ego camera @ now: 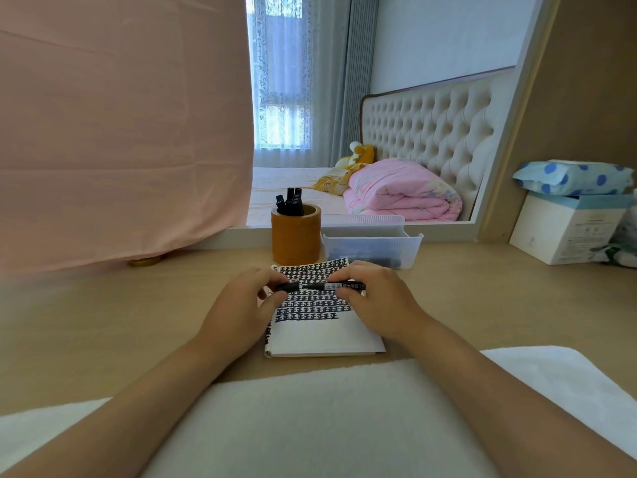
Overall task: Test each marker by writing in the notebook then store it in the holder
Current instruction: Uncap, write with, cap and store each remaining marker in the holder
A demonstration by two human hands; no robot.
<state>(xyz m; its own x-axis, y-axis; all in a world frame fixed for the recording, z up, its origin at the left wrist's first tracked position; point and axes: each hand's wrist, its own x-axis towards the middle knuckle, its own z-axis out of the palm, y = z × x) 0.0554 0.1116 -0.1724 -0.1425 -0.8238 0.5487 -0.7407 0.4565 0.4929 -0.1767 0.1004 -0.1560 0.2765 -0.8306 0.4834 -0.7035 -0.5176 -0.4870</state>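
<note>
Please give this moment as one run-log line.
left hand and right hand: grip black marker ends | over: notebook, page written | holder: markers inside

**Two bare arms and a stretch of white cloth**

The view comes from a camera worn on the person's head, and only their arms and front show. The left forearm (138, 401) and right forearm (499, 384) are bare, smooth and slender. They look broad near the lens and narrow toward the wrists. Each ends in a bare hand, the left grip (239, 313) and the right grip (374, 301), with short, rounded fingers. The nails are too small to describe. Between the arms spreads white fabric (317, 426), soft, matte and faintly fuzzy, with a rounded edge at the right. It appears to be clothing, though its cut cannot be made out.
</note>
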